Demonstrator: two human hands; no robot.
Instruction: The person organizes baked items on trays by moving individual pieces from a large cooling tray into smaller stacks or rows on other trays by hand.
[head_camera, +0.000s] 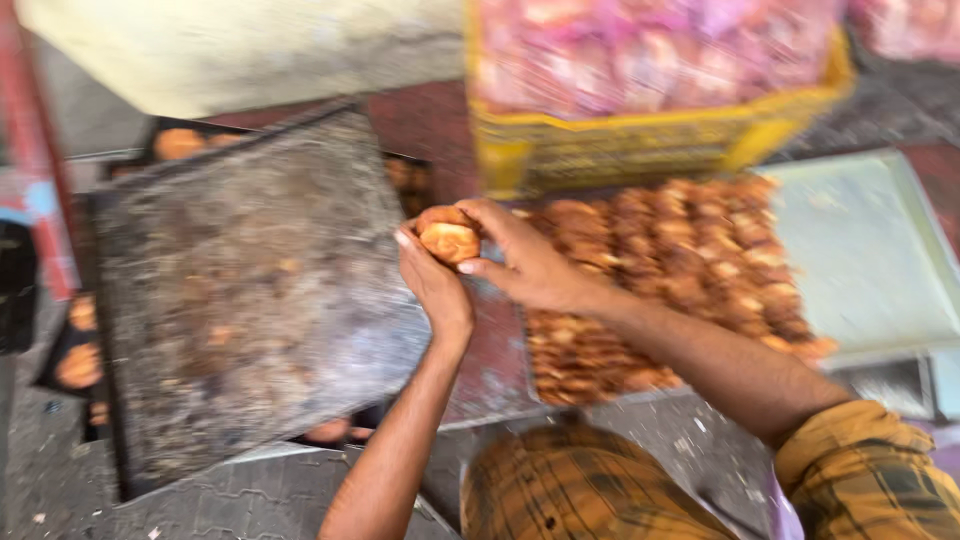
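Observation:
Both my hands meet over the middle of the scene around a small round golden-brown bun (449, 240). My left hand (432, 285) cups it from below and behind. My right hand (520, 258) pinches it from the right with thumb and fingers. Just right of my hands lies a tray (560, 395) heaped with several similar browned buns (690, 265). To the left, an empty, dark, greasy baking tray (250, 290) rests tilted on top of other trays. The whole view is motion-blurred.
A yellow plastic crate (620, 150) full of pink-wrapped packets stands behind the buns. A pale green tray (870, 250) lies at right. More buns (80, 365) show on dark trays at far left. My checked yellow clothing (580, 490) fills the bottom; grey paving lies below.

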